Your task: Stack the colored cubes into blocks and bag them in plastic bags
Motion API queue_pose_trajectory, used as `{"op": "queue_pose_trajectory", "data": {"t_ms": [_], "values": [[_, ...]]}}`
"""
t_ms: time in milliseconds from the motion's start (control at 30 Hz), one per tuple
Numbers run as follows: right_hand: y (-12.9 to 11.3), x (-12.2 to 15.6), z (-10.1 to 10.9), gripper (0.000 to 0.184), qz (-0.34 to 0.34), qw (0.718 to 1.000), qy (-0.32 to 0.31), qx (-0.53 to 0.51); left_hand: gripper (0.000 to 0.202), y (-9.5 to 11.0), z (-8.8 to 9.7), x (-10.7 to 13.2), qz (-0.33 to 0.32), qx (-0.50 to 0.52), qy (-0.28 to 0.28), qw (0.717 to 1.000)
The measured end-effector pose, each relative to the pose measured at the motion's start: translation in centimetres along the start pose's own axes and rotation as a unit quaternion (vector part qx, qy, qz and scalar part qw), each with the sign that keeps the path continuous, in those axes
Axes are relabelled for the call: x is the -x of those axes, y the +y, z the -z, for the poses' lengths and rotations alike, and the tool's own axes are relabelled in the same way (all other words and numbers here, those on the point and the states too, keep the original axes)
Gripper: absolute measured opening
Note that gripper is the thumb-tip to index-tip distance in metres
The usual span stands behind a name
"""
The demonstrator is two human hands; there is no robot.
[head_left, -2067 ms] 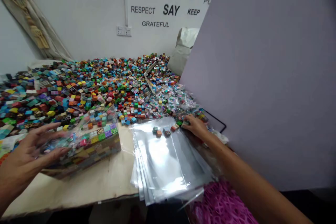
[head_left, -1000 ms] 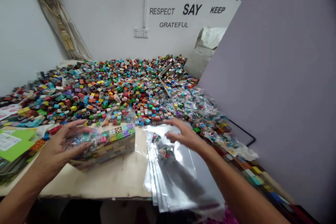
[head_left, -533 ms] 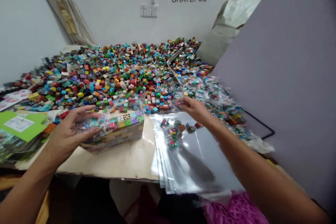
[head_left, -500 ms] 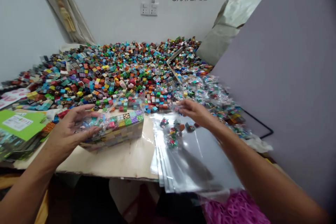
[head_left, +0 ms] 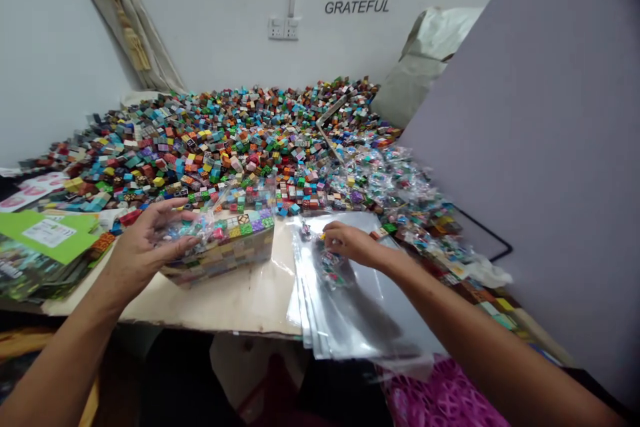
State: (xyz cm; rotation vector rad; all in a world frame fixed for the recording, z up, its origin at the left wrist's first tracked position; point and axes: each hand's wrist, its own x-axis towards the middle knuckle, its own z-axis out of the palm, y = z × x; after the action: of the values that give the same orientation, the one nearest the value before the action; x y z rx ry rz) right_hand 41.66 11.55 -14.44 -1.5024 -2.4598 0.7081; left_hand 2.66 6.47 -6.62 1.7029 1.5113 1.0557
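My left hand (head_left: 145,240) rests with fingers spread against the left end of a box (head_left: 225,253) printed with coloured squares, and a clear bag of small cubes (head_left: 200,230) lies on the box under my fingertips. My right hand (head_left: 350,245) lies curled over a few small cubes (head_left: 327,260) on a stack of clear plastic bags (head_left: 350,307). Whether its fingers grip any cube is hidden. A huge heap of small coloured cubes (head_left: 225,140) covers the table behind both hands.
Small filled plastic packets (head_left: 400,187) are piled at the right of the heap. A large grey board (head_left: 540,133) leans at the right. Green printed sheets (head_left: 45,240) lie at the left. The wooden tabletop (head_left: 235,300) shows near the front edge. A pink mesh item (head_left: 440,400) sits below.
My right hand drew back from the far edge of the bag stack and came down over the loose cubes on it. My left hand stayed on the box. The camera tilted slightly.
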Motion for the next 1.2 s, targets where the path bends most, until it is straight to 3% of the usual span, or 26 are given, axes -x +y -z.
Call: {"op": "queue_pose_trajectory", "data": {"t_ms": [133, 267, 400, 567, 733, 900, 1067, 1200], "values": [[0.2, 0.5, 0.0, 0.009, -0.003, 1.000, 0.017, -0.014, 0.065, -0.2, 0.1, 0.0, -0.011, -0.001, -0.003, 1.000], [0.9, 1.5, 0.8, 0.018, 0.014, 0.994, 0.019, -0.103, 0.064, -0.1, 0.1, 0.0, -0.011, -0.003, 0.000, 1.000], [2.1, 1.9, 2.1, 0.025, -0.030, 0.981, 0.045, -0.185, 0.063, 0.0, 0.1, 0.0, -0.003, -0.004, -0.006, 1.000], [1.8, -0.4, 3.6, 0.007, -0.048, 0.996, 0.003, -0.077, 0.065, -0.1, 0.1, 0.0, -0.001, -0.012, -0.008, 1.000], [0.9, -3.1, 3.3, 0.017, -0.029, 0.999, -0.022, 0.028, 0.065, -0.2, 0.1, -0.1, -0.014, -0.017, -0.002, 1.000], [0.7, -3.7, 2.6, 0.018, -0.003, 0.998, -0.015, 0.054, 0.064, -0.3, 0.2, -0.1, -0.017, -0.018, 0.002, 1.000], [0.8, -2.5, 3.8, 0.012, -0.001, 0.998, -0.012, 0.059, 0.063, -0.3, 0.2, -0.1, -0.023, -0.024, 0.003, 0.999], [1.6, -1.3, 3.9, 0.006, -0.040, 0.998, 0.017, -0.052, 0.061, -0.4, 0.1, 0.0, -0.023, -0.020, 0.006, 1.000]]}}
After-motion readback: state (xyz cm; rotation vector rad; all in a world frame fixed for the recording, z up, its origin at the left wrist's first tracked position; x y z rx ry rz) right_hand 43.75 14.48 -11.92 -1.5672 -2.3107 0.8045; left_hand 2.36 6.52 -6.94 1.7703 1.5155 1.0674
